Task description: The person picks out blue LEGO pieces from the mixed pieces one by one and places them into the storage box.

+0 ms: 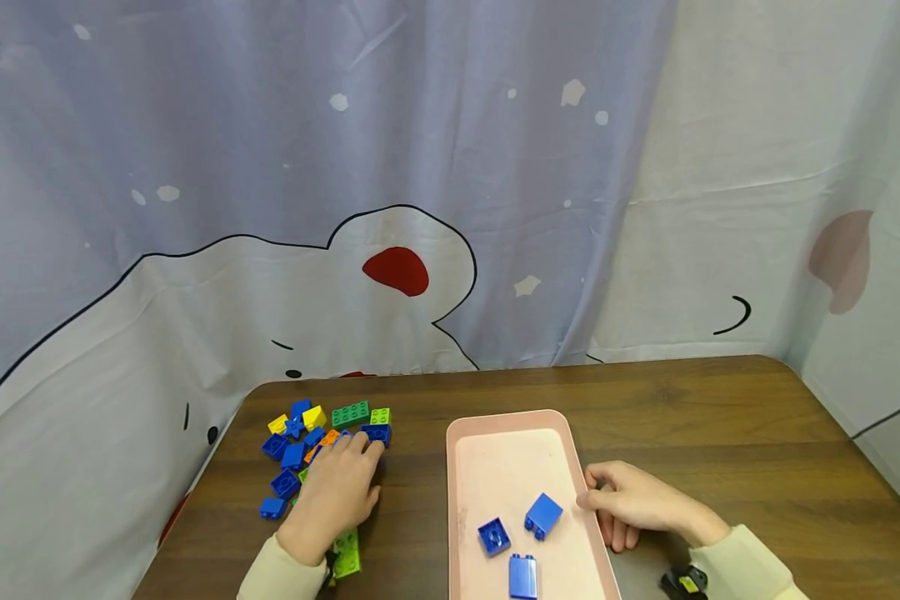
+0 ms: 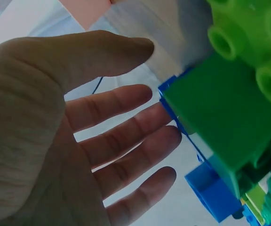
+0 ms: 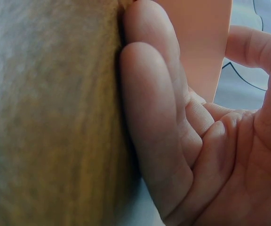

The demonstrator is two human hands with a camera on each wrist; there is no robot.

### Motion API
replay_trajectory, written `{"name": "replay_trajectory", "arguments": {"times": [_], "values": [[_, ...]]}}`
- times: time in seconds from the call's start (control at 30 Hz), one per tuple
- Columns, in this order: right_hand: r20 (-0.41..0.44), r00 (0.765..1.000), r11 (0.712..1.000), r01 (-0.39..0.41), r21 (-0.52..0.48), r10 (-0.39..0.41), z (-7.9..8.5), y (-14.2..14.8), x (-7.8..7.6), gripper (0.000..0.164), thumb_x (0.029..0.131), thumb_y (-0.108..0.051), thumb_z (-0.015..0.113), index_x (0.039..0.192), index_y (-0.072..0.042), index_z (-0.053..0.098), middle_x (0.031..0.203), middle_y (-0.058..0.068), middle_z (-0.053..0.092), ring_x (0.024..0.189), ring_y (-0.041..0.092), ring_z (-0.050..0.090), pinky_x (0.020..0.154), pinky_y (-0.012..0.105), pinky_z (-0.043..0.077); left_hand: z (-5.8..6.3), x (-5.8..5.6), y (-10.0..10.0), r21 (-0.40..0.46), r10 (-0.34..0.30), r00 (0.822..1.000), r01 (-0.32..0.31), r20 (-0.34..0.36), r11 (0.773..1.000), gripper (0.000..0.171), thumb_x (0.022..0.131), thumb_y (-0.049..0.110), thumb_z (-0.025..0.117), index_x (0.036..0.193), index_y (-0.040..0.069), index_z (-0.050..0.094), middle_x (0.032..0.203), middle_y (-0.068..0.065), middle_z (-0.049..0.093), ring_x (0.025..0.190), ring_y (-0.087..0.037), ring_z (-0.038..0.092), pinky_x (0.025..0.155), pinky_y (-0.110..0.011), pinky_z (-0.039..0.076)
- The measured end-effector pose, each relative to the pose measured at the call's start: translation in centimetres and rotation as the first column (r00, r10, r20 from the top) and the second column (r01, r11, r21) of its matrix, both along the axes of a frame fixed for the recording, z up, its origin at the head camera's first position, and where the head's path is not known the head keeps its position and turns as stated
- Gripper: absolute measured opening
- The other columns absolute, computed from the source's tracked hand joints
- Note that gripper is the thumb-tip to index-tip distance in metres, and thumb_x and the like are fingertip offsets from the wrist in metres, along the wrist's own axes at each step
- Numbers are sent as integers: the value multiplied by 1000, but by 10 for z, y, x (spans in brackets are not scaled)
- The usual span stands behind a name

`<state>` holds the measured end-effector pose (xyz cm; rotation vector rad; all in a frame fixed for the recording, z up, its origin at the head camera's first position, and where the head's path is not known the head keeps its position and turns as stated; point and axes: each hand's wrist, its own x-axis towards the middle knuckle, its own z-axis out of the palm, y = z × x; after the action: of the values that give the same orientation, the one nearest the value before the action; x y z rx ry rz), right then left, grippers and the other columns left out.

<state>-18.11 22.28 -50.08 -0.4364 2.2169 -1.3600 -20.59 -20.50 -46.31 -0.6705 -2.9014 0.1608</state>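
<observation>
In the head view my left hand [image 1: 335, 496] reaches over a pile of toy building blocks at the table's left, fingers spread and palm down. Its fingertips lie near a dark blue block [image 1: 376, 433]. In the left wrist view those fingers are nearly straight beside a green block [image 2: 225, 117], with no block between thumb and fingers. My right hand [image 1: 637, 504] holds the right edge of a pink tray [image 1: 461, 442], thumb at the rim and the other fingers curled against the outside and the table. Three blue blocks lie in the tray, one being this larger block [image 1: 543, 516].
Around the left hand lie several blue, yellow, orange and green blocks, including a long green block [image 1: 350, 414] at the back and a light green block [image 1: 347, 554] near the wrist. The wooden table [image 1: 690, 417] ends at a patterned curtain [image 1: 525, 167].
</observation>
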Motion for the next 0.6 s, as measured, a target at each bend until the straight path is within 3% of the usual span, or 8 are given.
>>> {"name": "replay_trajectory", "arguments": {"times": [0.2,0.33,0.6], "values": [[-11,1000,1000,-4,3,4,0,-1,0,29,95,-32,60,88,-5,52,59,13,64,45,29,61,41,45,49,1,-3,-8,-3,7,1000,-7,10,1000,40,73,24,83,108,12,68,97,-5,63,81,-22,59,72,-42,53],[-17,1000,1000,-5,5,5,0,-1,0,29,95,-32,60,88,-5,52,59,12,64,45,29,61,41,45,49,0,-5,-10,6,-3,1000,3,-4,1000,26,77,12,77,101,14,69,91,-2,61,74,-18,56,66,-37,51],[-20,1000,1000,-7,4,7,0,0,1,29,95,-32,60,88,-5,52,59,13,64,45,29,61,41,45,49,-2,-8,-11,53,-4,1000,4,2,999,26,78,-2,72,101,11,70,90,-5,62,74,-21,59,62,-37,51]]}}
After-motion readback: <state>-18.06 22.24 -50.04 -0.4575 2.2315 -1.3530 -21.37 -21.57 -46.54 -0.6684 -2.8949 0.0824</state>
